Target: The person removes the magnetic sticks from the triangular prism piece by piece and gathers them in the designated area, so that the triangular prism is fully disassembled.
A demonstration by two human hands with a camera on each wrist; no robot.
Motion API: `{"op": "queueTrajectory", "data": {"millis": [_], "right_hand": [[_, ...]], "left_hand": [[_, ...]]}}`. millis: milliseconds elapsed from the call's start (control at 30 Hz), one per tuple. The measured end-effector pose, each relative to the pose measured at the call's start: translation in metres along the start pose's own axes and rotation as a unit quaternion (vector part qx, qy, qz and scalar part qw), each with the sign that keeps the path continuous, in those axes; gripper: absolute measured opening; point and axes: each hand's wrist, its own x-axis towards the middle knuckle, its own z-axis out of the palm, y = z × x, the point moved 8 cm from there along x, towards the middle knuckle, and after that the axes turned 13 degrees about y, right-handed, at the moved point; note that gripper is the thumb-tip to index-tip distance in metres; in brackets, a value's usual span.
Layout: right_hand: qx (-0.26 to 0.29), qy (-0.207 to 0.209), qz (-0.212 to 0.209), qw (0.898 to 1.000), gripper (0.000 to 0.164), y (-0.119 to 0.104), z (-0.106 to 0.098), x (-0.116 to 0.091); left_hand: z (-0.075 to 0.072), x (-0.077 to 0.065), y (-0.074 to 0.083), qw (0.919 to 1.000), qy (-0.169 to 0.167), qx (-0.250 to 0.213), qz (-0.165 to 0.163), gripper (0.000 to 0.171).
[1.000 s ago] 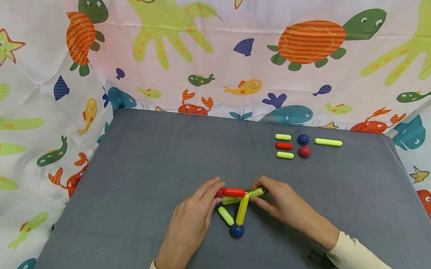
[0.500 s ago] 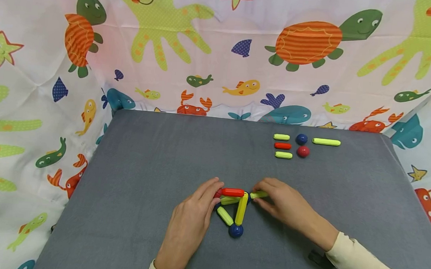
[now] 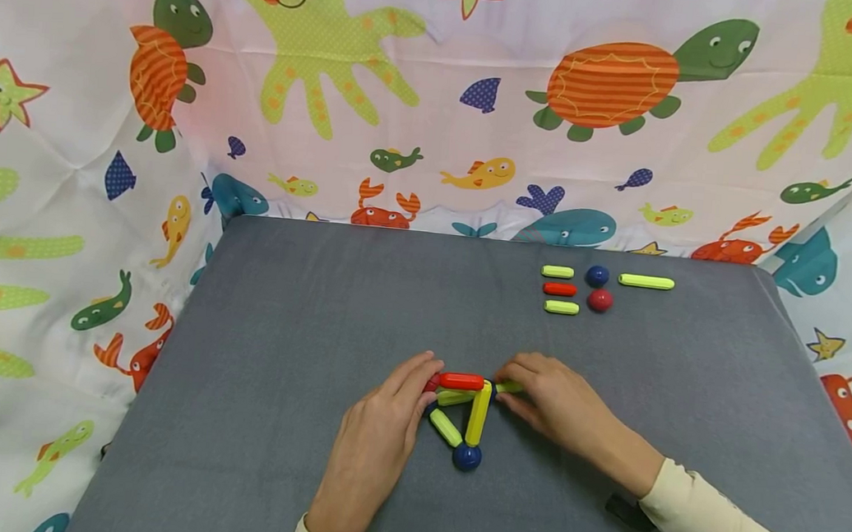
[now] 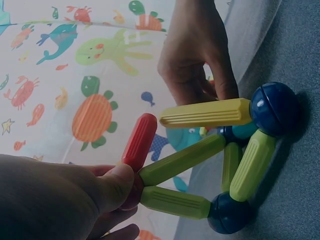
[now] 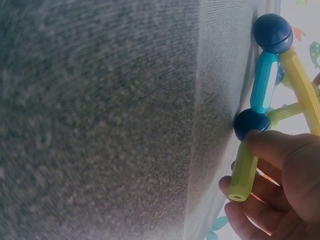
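Note:
A frame of magnetic rods and balls stands on the grey table. Its red ball [image 4: 132, 197] is pinched by my left hand [image 3: 373, 439] and mostly hidden by the thumb. From that ball extend a red rod [image 4: 140, 142] and green rods [image 4: 182, 160]. A yellow rod [image 4: 207, 113] leans up from a blue ball [image 4: 275, 109], while another blue ball [image 4: 230, 212] rests lower. My right hand [image 3: 558, 399] holds a short green rod [image 5: 243, 175], which meets a blue ball [image 5: 251, 124] joined to a teal rod [image 5: 265, 82].
Loose pieces lie at the back right of the table [image 3: 282, 305]: several short rods [image 3: 559, 289], a blue ball [image 3: 598, 275], a red ball [image 3: 600, 300] and a longer green rod [image 3: 646, 281]. A patterned cloth [image 3: 438, 94] hangs behind.
The green rod in my right hand has swung from a slant to nearly level, and the blue ball beside it shows more. My left hand keeps its place on the red ball.

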Motion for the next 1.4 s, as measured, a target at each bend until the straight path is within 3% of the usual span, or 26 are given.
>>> {"op": "queueTrajectory", "data": {"millis": [833, 1167, 1400], "right_hand": [[-0.046, 0.004, -0.019, 0.999, 0.026, 0.0, -0.001, 0.001], [-0.035, 0.04, 0.024, 0.998, 0.025, 0.036, -0.025, 0.006], [-0.031, 0.027, 0.074, 0.996, 0.032, 0.073, -0.03, 0.003]], "left_hand": [[0.0, 0.001, -0.001, 1.0, -0.001, -0.005, 0.002, 0.039], [0.0, 0.0, -0.001, 1.0, -0.001, 0.001, 0.001, 0.039], [0.0, -0.001, -0.002, 1.0, 0.0, 0.001, -0.001, 0.039]]}}
